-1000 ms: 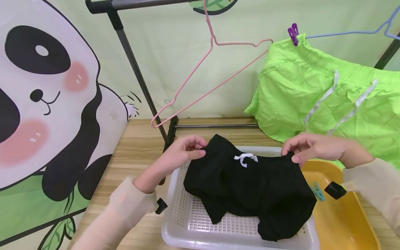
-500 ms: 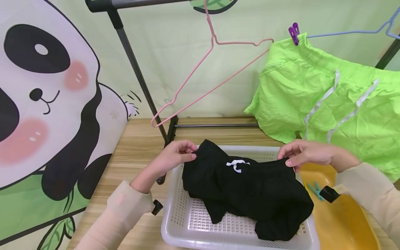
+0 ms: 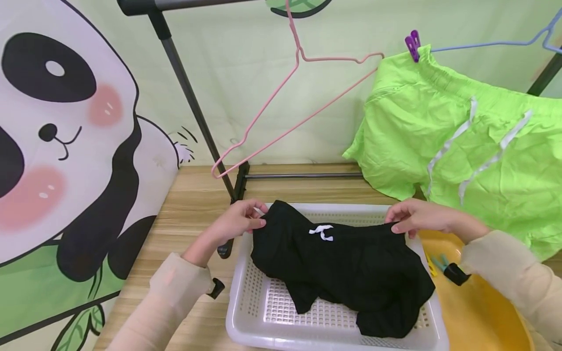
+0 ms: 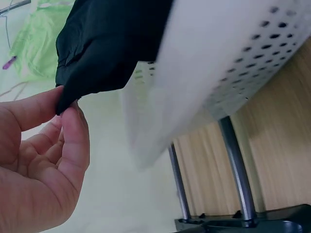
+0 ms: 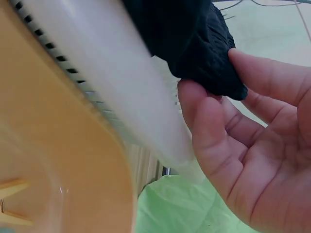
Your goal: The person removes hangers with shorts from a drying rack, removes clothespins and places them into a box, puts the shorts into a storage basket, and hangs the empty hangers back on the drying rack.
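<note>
A pair of black shorts with a white drawstring bow is spread over the white perforated basket. My left hand pinches the left end of the waistband between thumb and fingers. At the other end of the waistband, my right hand pinches the right corner. The left wrist view shows the black cloth caught at the fingertips of the left hand. A gathered waistband corner sits between thumb and fingers of the right hand in the right wrist view.
A pink hanger hangs from the black rack behind the basket. Bright green shorts hang at right on a blue hanger, held by a purple clothespin. A yellow tub with clothespins stands beside the basket.
Both hands have moved left and slightly lower, carrying the waistband of the black shorts with them. The bow has shifted left, and a yellow clothespin now shows in the tub.
</note>
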`<state>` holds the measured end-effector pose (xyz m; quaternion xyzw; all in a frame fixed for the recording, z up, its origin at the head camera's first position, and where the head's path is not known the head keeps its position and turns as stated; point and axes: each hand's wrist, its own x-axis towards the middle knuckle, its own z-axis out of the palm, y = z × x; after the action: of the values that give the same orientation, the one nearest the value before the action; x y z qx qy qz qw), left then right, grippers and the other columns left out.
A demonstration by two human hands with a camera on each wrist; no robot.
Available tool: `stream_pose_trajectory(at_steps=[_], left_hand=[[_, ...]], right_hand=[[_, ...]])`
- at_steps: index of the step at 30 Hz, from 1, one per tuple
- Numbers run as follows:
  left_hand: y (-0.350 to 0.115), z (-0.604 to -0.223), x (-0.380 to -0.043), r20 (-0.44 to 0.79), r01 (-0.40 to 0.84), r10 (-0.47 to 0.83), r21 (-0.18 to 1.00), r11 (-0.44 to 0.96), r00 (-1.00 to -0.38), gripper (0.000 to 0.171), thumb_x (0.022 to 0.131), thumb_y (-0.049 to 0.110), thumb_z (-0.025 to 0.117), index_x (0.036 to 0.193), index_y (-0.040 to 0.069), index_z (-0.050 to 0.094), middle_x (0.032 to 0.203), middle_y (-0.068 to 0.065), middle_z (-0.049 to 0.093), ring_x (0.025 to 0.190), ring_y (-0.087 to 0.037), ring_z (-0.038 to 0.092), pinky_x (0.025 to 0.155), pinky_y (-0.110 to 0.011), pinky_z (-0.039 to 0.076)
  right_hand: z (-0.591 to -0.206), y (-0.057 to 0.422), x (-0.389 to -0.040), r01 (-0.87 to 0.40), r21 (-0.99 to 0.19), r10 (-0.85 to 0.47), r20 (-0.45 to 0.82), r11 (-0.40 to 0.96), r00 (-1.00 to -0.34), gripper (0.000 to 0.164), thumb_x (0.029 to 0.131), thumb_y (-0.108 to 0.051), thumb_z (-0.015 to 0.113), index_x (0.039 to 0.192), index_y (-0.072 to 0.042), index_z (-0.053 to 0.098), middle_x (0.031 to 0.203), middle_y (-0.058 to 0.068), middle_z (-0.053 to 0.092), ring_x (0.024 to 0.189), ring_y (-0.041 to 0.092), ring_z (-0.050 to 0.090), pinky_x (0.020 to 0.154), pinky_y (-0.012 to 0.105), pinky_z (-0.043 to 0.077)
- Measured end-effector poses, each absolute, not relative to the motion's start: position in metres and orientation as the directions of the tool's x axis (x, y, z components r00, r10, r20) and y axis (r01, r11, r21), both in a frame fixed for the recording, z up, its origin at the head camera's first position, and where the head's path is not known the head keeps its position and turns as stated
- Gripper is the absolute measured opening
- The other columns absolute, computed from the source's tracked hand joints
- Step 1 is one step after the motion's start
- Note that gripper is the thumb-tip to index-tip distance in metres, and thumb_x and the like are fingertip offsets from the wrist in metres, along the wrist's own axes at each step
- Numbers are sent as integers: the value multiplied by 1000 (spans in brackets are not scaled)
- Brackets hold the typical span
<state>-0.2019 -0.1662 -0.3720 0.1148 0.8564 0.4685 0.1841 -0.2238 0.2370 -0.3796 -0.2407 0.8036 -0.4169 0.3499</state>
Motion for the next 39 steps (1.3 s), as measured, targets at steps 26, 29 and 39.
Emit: stream_pose_trajectory(at_steps=[26,29,39], left_hand=[[-176,-392,-214,-271,-28,305,788,615,-913,19,81,6,60,98,-1,56,72,-5,56,52,-11,45,51,-24,41],[-176,-393,-215,-266,-11,302,767,642,-915,18,80,7,62,96,1,57,71,-5,57,51,-11,45,50,-23,40],[-175,-393,-212,-258,28,323,741,670,-911,16,82,12,60,95,3,59,76,-7,62,57,-12,50,52,-23,42]], right_hand=[[-385,199,-239,-270,-669,-649,-415,693,-638,8,76,3,60,76,1,52,63,-2,51,50,10,44,47,24,42],[-386,199,-239,-297,-647,-651,-416,702,-635,7,76,3,60,77,3,53,64,-1,53,48,9,44,46,23,42],[-379,203,-236,-308,-604,-622,-419,735,-661,24,79,-5,59,100,7,56,86,13,65,58,11,53,53,24,45]])
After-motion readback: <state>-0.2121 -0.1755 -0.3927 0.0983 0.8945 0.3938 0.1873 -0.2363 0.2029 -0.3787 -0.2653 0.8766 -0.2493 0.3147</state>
